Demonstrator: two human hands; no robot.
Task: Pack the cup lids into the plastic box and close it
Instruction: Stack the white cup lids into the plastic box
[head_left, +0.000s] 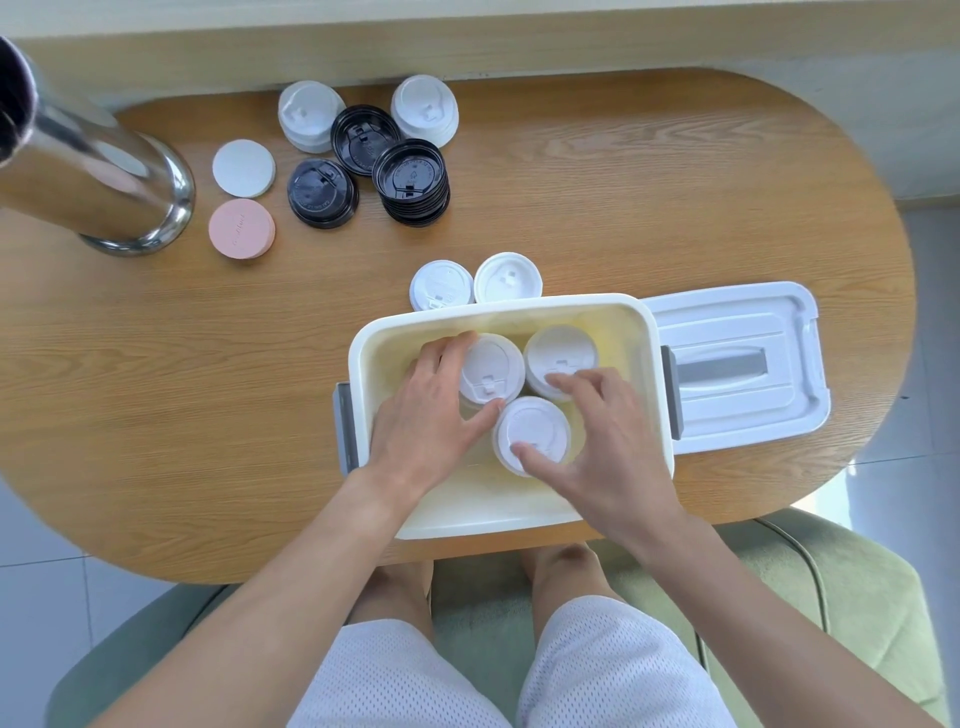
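Both hands inside the open plastic box at centre frame. Left hand curled round one white lid stack, hiding its left edge. Right hand spread, fingertips resting on two more stacks. Box lid lying flat at right. Black lids at upper centre with embossed writing too small to read. Metal cylinder cut off at upper left.

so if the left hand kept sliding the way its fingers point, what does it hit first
The left hand points up and to the right, already against the white lid stack. Past that, probably the far wall of the plastic box, though depth is hard to judge from above.
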